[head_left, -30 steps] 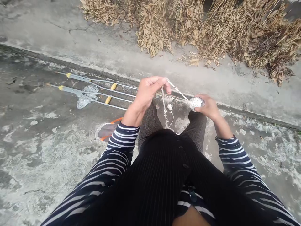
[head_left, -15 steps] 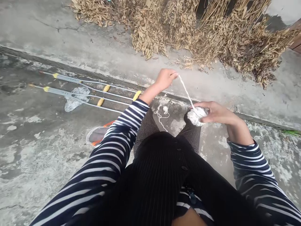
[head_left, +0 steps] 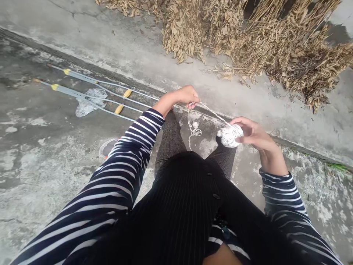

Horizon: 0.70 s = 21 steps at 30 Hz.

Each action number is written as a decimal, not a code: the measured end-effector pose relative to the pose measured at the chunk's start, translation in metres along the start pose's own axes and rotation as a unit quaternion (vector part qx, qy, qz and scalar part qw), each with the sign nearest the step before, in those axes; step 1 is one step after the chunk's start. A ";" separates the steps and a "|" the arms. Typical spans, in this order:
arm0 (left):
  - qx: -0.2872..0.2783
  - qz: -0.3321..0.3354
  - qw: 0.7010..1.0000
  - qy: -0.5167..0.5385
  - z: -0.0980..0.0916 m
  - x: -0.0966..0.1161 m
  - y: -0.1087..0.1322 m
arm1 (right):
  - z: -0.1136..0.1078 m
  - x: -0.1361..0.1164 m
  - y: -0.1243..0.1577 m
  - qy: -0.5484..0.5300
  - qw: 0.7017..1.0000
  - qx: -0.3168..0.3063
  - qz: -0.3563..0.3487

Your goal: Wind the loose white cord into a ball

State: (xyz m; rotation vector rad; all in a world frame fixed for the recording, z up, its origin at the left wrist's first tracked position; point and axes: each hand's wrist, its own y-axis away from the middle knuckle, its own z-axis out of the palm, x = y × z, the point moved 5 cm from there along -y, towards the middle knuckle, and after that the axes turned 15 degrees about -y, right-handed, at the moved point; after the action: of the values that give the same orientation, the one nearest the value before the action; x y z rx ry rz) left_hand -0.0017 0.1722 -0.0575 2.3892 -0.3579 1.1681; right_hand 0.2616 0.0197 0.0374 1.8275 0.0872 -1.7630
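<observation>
My right hand [head_left: 252, 134] curls round a white ball of cord [head_left: 231, 136], thumb and fingers gripping its right side above my knee. From the top of the ball a white cord [head_left: 213, 111] runs up and left to my left hand [head_left: 188, 96]. The left fingers are closed on this cord. Another length hangs below the left hand, down to a loose tangle of cord [head_left: 195, 130] on the concrete between my legs.
A pair of crutches [head_left: 110, 98] lies on the concrete at the left, with a crumpled clear plastic bag [head_left: 91, 102] under them. A grey and orange object [head_left: 107, 148] is partly behind my left sleeve. A raised ledge [head_left: 124, 55] bears dry leafy stalks [head_left: 190, 29].
My left hand has come down and slightly left, lowering the cord stretched from the ball. The right hand still holds the ball, which has turned a little.
</observation>
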 end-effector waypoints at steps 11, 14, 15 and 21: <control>0.018 0.052 0.989 0.137 0.114 0.023 0.011 | -0.007 0.018 -0.014 -0.056 0.997 0.058 0.018; 0.018 0.087 0.939 0.333 0.138 0.042 0.040 | -0.013 0.022 -0.015 -0.076 0.993 0.090 0.020; 0.013 0.097 0.927 0.362 0.143 0.048 0.047 | -0.014 0.023 -0.016 -0.079 0.992 0.095 0.022; 0.062 0.133 0.952 0.270 0.132 0.058 0.060 | -0.014 0.028 -0.013 -0.132 0.987 0.088 0.022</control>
State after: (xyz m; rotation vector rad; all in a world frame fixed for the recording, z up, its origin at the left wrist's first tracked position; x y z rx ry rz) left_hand 0.0975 0.0523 -0.0658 2.0420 -0.4361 1.9520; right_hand 0.2717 0.0271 0.0060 1.6806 -0.2169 -2.0174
